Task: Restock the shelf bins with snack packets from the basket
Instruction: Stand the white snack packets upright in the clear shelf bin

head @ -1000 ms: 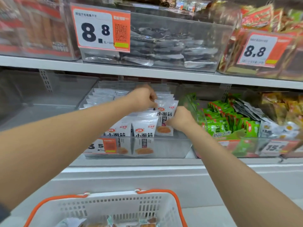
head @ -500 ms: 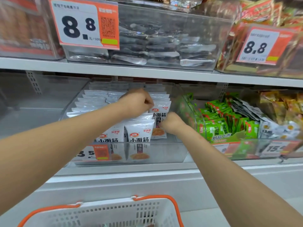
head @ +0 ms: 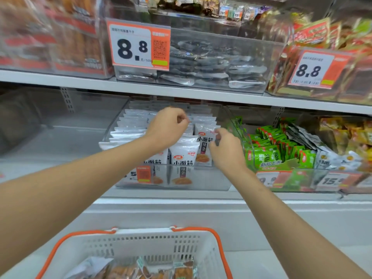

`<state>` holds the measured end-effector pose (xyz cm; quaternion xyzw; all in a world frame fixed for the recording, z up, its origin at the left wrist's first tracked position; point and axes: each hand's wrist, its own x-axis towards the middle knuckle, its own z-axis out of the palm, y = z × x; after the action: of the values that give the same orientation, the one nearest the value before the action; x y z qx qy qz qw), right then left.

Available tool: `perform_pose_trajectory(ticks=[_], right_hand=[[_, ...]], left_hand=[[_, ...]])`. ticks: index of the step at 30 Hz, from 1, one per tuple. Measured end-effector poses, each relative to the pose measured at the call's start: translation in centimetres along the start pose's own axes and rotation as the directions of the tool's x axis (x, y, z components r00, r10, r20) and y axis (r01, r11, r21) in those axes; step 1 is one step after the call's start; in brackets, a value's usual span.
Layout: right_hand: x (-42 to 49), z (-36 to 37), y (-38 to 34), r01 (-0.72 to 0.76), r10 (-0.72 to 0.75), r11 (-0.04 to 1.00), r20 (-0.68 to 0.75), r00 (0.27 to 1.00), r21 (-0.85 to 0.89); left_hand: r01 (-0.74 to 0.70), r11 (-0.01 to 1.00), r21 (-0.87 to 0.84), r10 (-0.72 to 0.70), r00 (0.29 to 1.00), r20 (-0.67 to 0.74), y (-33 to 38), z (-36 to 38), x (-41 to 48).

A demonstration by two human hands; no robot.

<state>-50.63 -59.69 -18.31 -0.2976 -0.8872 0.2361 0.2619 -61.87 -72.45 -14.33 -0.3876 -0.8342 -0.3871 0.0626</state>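
Beneath the fingers (head: 220,134), a nearly full bin (head: 201,178) is being restocked; a packet (head: 203,146) is being pinched by the right hand (head: 226,153), the left hand (head: 169,125) curled, hold unclear; more are lying in the basket (head: 141,236).

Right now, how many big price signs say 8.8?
2. The left 8.8 sign hangs on the silver-packet bin; the right 8.8 sign hangs on the top-right bin. More could be out of view.

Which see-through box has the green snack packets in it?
The lower-shelf bin with green packets, just right of the white-packet bin in the middle. The upper bin above holds silver packets.
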Motion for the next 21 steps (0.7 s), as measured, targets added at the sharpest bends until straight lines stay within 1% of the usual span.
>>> perform_pose_trajectory(ticks=[1, 3, 4, 5, 6, 8, 10, 11, 13, 15, 16, 17, 18, 19, 21], right_hand=[[-1.2, -0.1, -0.4, 0.056, -0.053, 0.998, -0.081, 0.995, 0.037], [-4.0, -0.2, -1.7, 0.166, -0.136, 0.979, -0.232, 0.963, 0.117], [-5.5, -0.2, -2.4, 0.219, -0.171, 0.964, -0.278, 0.945, 0.153], [-7.1, 0.1, -3.0, 0.261, -0.201, 0.948, -0.293, 0.935, 0.184], [-8.7, 0.6, -3.5, 0.284, -0.224, 0.937, -0.273, 0.936, 0.204], [-11.5, 2.2, -4.0, 0.29, -0.262, 0.934, -0.149, 0.953, 0.207], [-14.0, 4.6, -4.1, 0.269, -0.283, 0.951, 0.075, 0.956, 0.151], [-15.1, 5.8, -3.9, 0.263, -0.282, 0.958, 0.214, 0.935, 0.112], [-17.2, 8.2, -3.0, 0.283, -0.283, 0.957, 0.456, 0.844, 0.07], [-18.9, 10.3, -1.8, 0.344, -0.277, 0.939, 0.64, 0.717, 0.022], [-19.6, 11.2, -1.2, 0.386, -0.261, 0.922, 0.714, 0.649, -0.014], [-20.2, 12.0, -0.6, 0.422, -0.233, 0.905, 0.774, 0.589, -0.049], [-20.7, 12.7, 0.0, 0.445, -0.198, 0.892, 0.818, 0.54, -0.078], [-21.2, 13.4, 0.6, 0.458, -0.163, 0.884, 0.85, 0.501, -0.1], [-22.4, 14.8, 1.4, 0.47, -0.099, 0.873, 0.896, 0.434, -0.132]], left_hand=[[-0.004, 1.0, -0.004, 0.003, 0.999, -0.044, 0.2, -0.5, -1.2], [-0.019, 1.0, 0.004, 0.019, 0.992, -0.121, 0.4, -1.3, -3.8], [-0.022, 1.0, 0.003, 0.022, 0.989, -0.144, 0.4, -1.7, -5.3], [-0.023, 1.0, -0.002, 0.022, 0.988, -0.152, 0.3, -2.0, -6.9], [-0.016, 1.0, -0.022, 0.013, 0.99, -0.141, 0.0, -2.2, -8.7], [0.026, 0.997, -0.072, -0.03, 0.998, -0.058, -1.1, -2.4, -12.4], [0.12, 0.992, -0.046, -0.117, 0.991, 0.061, -3.2, -2.1, -16.3], [0.184, 0.983, -0.025, -0.179, 0.976, 0.127, -4.4, -1.9, -18.1], [0.333, 0.943, -0.02, -0.315, 0.908, 0.277, -7.4, -1.4, -21.0], [0.483, 0.876, -0.004, -0.437, 0.798, 0.415, -10.9, -0.8, -23.0], [0.538, 0.842, 0.036, -0.489, 0.733, 0.472, -12.7, -0.6, -24.0], [0.56, 0.821, 0.109, -0.527, 0.671, 0.521, -14.7, -0.4, -24.9], [0.55, 0.813, 0.191, -0.553, 0.625, 0.551, -16.6, -0.3, -26.1], [0.531, 0.802, 0.274, -0.58, 0.58, 0.572, -18.8, 0.1, -27.3], [0.447, 0.79, 0.419, -0.608, 0.484, 0.63, -22.4, 0.9, -29.8]])
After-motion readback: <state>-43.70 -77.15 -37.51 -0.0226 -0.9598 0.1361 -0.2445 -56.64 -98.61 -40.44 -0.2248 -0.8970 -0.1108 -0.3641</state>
